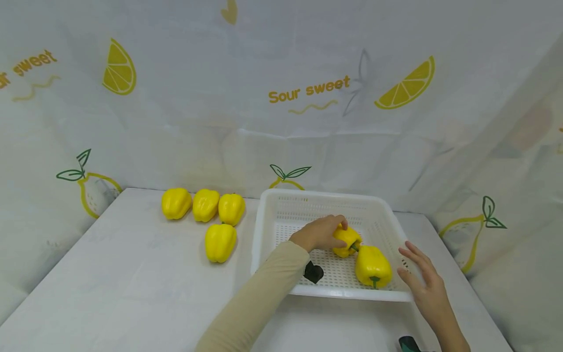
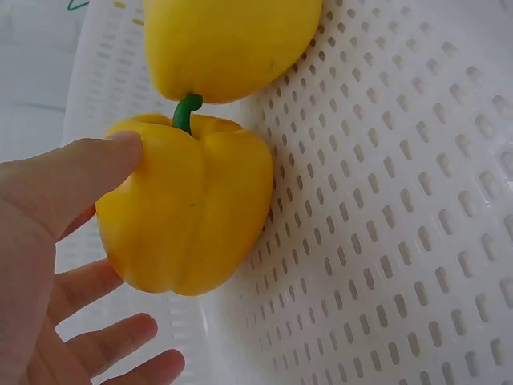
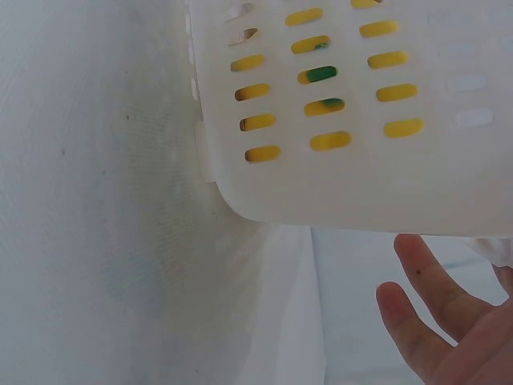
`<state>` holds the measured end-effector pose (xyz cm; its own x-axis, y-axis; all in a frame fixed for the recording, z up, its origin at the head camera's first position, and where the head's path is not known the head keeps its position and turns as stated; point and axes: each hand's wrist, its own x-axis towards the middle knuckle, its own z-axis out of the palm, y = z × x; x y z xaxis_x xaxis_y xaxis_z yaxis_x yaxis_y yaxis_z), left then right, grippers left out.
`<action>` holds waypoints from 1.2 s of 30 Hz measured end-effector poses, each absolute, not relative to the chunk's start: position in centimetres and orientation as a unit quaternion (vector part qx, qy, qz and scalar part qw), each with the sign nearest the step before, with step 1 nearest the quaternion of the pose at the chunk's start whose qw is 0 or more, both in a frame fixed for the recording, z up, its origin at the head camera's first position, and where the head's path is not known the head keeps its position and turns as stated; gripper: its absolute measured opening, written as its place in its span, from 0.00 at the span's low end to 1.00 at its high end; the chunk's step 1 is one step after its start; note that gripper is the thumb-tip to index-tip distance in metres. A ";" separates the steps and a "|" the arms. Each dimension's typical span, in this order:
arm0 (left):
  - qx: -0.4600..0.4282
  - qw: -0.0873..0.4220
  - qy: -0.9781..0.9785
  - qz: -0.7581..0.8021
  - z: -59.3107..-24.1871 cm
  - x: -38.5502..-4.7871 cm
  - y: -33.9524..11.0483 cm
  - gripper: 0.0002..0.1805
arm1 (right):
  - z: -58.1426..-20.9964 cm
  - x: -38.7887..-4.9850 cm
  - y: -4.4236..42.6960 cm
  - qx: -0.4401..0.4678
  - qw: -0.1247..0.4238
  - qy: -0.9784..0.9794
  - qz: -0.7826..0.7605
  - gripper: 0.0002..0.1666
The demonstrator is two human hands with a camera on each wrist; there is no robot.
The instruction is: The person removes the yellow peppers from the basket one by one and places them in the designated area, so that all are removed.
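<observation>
My left hand (image 1: 321, 232) reaches into the white basket (image 1: 334, 292) and holds a yellow bell pepper (image 1: 347, 240). In the left wrist view the thumb of the left hand (image 2: 72, 265) lies on the held pepper (image 2: 192, 204) near its green stem, one finger reaches behind it and the others are spread. A second yellow pepper (image 1: 373, 266) lies in the basket, close to the held one. My right hand (image 1: 428, 288) is at the basket's right side, fingers apart and holding nothing; whether it touches the rim, I cannot tell. Yellow shows through the slots of the basket wall (image 3: 361, 188).
Several yellow peppers (image 1: 220, 243) lie on the white table (image 1: 132, 283) left of the basket. A black object (image 1: 313, 272) shows beside the left sleeve. Near the bottom edge is a dark green object (image 1: 409, 343). A printed white cloth (image 1: 198, 107) hangs behind the table.
</observation>
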<state>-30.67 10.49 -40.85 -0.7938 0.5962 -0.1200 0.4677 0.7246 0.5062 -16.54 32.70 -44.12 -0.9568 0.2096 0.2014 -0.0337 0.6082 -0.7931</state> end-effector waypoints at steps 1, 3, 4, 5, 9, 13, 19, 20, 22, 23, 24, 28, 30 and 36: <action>0.290 0.138 0.918 0.231 -40.8 -30.7 10.5 0.22 | -44.1 -16.6 32.7 -0.050 0.138 -0.886 0.440 0.28; 0.289 0.137 0.918 0.233 -40.8 -30.6 10.5 0.22 | -44.2 -16.6 32.8 -0.051 0.137 -0.885 0.441 0.28; 0.290 0.137 0.918 0.233 -40.9 -30.6 10.5 0.22 | -44.2 -16.6 32.8 -0.052 0.136 -0.885 0.441 0.28; 0.292 0.136 0.918 0.233 -40.9 -30.6 10.5 0.22 | -44.2 -16.6 32.9 -0.052 0.136 -0.885 0.442 0.28; 0.302 0.141 0.916 0.224 -40.9 -30.6 10.5 0.23 | -44.3 -16.6 32.8 -0.048 0.138 -0.885 0.443 0.28; 0.317 0.144 0.915 0.202 -40.8 -30.6 10.5 0.27 | -44.3 -16.5 32.8 -0.042 0.147 -0.884 0.441 0.28; 0.300 0.153 0.919 0.206 -40.7 -30.4 10.5 0.26 | -44.4 -16.5 32.9 -0.040 0.145 -0.882 0.447 0.29; 0.298 0.154 0.918 0.209 -40.7 -30.4 10.5 0.25 | -44.5 -16.5 32.9 -0.040 0.144 -0.882 0.448 0.29; 0.295 0.158 0.917 0.217 -40.7 -30.4 10.5 0.24 | -44.5 -16.5 32.9 -0.039 0.143 -0.882 0.448 0.29; 0.293 0.160 0.916 0.222 -40.7 -30.4 10.5 0.24 | -44.4 -16.5 32.9 -0.037 0.145 -0.882 0.448 0.29; 0.291 0.160 0.916 0.226 -40.7 -30.4 10.5 0.23 | -44.4 -16.5 32.9 -0.036 0.147 -0.881 0.448 0.29; 0.289 0.162 0.914 0.233 -40.8 -30.5 10.6 0.22 | -44.3 -16.5 32.7 -0.030 0.155 -0.880 0.448 0.28; 0.290 0.162 0.916 0.225 -40.7 -30.5 10.5 0.24 | -44.3 -16.5 32.7 -0.028 0.157 -0.879 0.449 0.28; 0.293 0.164 0.920 0.203 -40.5 -30.4 10.4 0.27 | -44.3 -16.5 32.7 -0.033 0.153 -0.879 0.450 0.28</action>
<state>-30.37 10.45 -40.50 -0.7738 0.6064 -0.1832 0.4727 0.7453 0.4702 -16.50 32.71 -44.25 -0.9511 0.1947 0.2398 -0.0803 0.5937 -0.8007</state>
